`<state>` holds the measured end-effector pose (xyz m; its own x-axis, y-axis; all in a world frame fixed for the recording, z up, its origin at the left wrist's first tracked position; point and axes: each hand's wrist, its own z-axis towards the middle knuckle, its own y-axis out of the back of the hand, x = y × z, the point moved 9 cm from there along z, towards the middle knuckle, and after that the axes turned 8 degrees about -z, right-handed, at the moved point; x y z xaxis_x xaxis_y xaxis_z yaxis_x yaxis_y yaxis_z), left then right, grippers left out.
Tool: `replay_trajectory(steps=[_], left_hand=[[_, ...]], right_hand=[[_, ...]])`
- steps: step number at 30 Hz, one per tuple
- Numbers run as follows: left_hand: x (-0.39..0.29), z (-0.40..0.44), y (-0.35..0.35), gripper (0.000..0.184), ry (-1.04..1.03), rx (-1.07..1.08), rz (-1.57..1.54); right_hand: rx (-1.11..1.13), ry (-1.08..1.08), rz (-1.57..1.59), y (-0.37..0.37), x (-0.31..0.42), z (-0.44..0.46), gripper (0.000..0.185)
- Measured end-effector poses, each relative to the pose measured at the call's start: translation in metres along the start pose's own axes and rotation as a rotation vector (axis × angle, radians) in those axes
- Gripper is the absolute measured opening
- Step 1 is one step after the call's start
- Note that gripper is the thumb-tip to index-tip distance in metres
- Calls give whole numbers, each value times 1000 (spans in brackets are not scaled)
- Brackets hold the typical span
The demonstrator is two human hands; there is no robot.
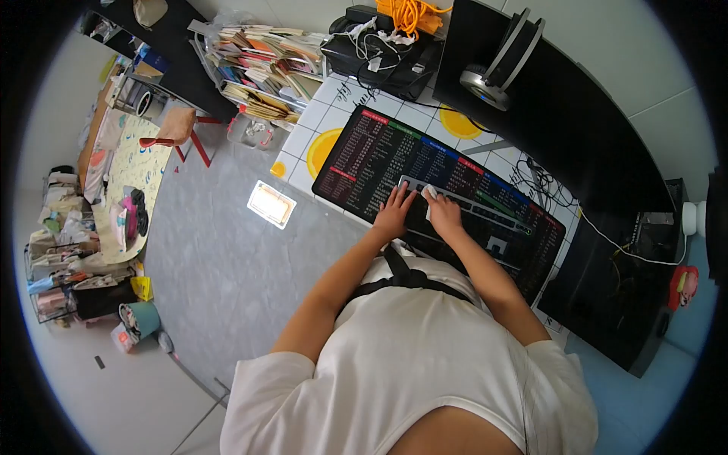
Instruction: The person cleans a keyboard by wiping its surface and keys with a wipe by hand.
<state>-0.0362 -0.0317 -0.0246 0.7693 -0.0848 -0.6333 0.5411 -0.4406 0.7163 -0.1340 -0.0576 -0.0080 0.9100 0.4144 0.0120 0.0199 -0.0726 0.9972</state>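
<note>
A long narrow grey-and-black bar (478, 206), whose exact kind I cannot make out, lies slantwise on a large black desk mat (356, 163) printed with columns of text. At the bar's left end, my left hand (393, 212) rests with its fingers stretched out and touching it. My right hand (446, 214) is closed around a small white wipe (429, 194) and presses it against the bar, just right of my left hand. Part of the wipe is hidden under the fingers.
Behind the mat stands a wide dark monitor (561, 106) with headphones (497, 72) hanging on it. Black cables (538, 182) lie to the right, near a black computer case (607, 296). Piled books (265, 68) and a red-legged stool (180, 129) are at the left.
</note>
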Motion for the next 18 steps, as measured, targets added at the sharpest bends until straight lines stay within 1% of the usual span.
replay_trajectory(steps=[4, 6, 8, 9, 11, 12, 14, 17, 18], left_hand=[[-1, 1, 1, 83, -10, -23, -1], [3, 3, 0, 83, -22, -31, 8], [7, 3, -5, 84, -58, -64, -2], [4, 1, -1, 86, -72, -69, -18], [2, 2, 1, 90, -36, -2, 1], [6, 3, -1, 90, -34, 1, -1], [6, 5, -3, 91, -104, -34, -12], [7, 5, -3, 92, -73, -13, 4], [8, 4, -3, 92, -72, -11, 4]], right_hand=[[14, -36, 0, -3, 3, 11, 42], [12, -91, 44, -5, 2, 12, 43], [65, -137, 103, -9, 1, 5, 44], [127, -139, 86, -9, 2, 1, 45], [139, -144, 103, -13, -1, -1, 46], [143, -144, 104, -14, -1, 1, 46], [132, -108, 40, -14, 0, 7, 46], [127, -125, 19, -12, 0, 15, 45], [175, -140, 23, -13, -1, 15, 47]])
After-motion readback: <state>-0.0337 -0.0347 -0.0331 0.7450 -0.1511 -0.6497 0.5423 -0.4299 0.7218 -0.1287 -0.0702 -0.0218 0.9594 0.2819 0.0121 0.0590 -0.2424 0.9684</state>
